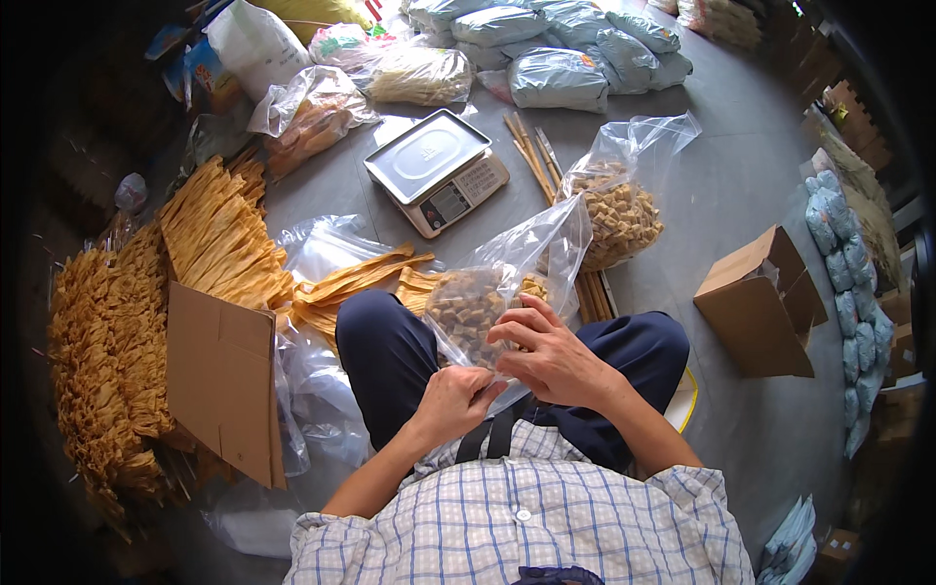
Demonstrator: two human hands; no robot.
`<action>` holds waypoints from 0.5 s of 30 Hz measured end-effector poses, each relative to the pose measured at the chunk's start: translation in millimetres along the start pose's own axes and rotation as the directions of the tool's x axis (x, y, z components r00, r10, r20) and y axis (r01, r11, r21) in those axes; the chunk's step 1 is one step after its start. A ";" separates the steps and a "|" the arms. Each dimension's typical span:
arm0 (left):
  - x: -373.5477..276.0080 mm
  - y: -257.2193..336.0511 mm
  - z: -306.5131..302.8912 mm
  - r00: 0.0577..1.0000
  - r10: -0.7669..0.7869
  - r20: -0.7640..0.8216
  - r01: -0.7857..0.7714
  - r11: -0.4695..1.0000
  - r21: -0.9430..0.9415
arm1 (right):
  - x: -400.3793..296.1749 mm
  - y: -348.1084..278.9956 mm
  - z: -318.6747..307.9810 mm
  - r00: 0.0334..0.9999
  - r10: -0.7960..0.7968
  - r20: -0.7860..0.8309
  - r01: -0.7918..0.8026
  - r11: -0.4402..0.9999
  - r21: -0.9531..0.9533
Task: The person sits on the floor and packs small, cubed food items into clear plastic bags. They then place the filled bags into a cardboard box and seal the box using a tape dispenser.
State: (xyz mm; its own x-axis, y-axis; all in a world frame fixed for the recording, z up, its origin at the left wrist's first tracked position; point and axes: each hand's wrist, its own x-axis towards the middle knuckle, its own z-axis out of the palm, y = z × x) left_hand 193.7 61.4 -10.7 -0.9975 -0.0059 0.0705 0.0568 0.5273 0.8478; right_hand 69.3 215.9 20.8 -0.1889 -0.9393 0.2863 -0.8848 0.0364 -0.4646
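Observation:
Between my knees rests a clear plastic bag (468,314) filled with brown dried cubes, perhaps a tofu or soy product. My left hand (455,401) pinches the near edge of this bag between thumb and fingers. Over its right side my right hand (548,355) lies with bent fingers, gripping the film; the thumb is partly hidden. Just beyond stands a second clear bag (618,219) of the same cubes, its top loose. Flat yellow dried strips (358,281), like tofu skin, lie beside my left knee.
A digital scale (431,168) stands ahead on the grey floor, near bamboo sticks (534,157). Stacked dried yellow sheets (110,373) and a flattened carton (219,380) flank my left. An open cardboard box (760,300) sits right. Grey-blue filled bags (559,77) are piled at the back.

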 end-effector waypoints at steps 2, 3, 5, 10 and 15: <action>-8.5 2.4 -1.2 0.998 0.019 0.059 -0.021 0.999 0.034 | -4.4 1.1 -8.9 1.000 -0.001 0.002 0.001 1.000 -0.007; -13.1 4.1 -3.1 0.996 0.023 0.088 -0.028 0.998 0.053 | -6.5 3.6 -10.1 1.000 0.004 0.003 -0.004 1.000 -0.028; -18.1 3.7 -3.8 0.992 -0.001 0.129 -0.008 0.998 0.066 | -9.8 9.7 -12.3 1.000 0.013 0.005 -0.013 0.997 -0.071; -34.2 -7.2 0.1 0.986 -0.031 0.161 0.022 0.998 0.059 | -5.2 25.2 -23.4 0.998 0.034 0.044 -0.025 0.979 -0.202; -37.5 -11.5 0.1 0.989 0.002 0.148 -0.007 0.999 0.037 | -0.8 46.1 -39.1 0.997 0.069 0.027 -0.060 0.964 -0.260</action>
State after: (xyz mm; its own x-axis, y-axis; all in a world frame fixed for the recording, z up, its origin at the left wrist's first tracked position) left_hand 230.4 55.7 -23.1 -0.9927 0.1206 -0.0063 0.0627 0.5587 0.8270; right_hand 12.1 231.6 32.0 -0.2382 -0.9435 0.2302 -0.9521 0.1801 -0.2470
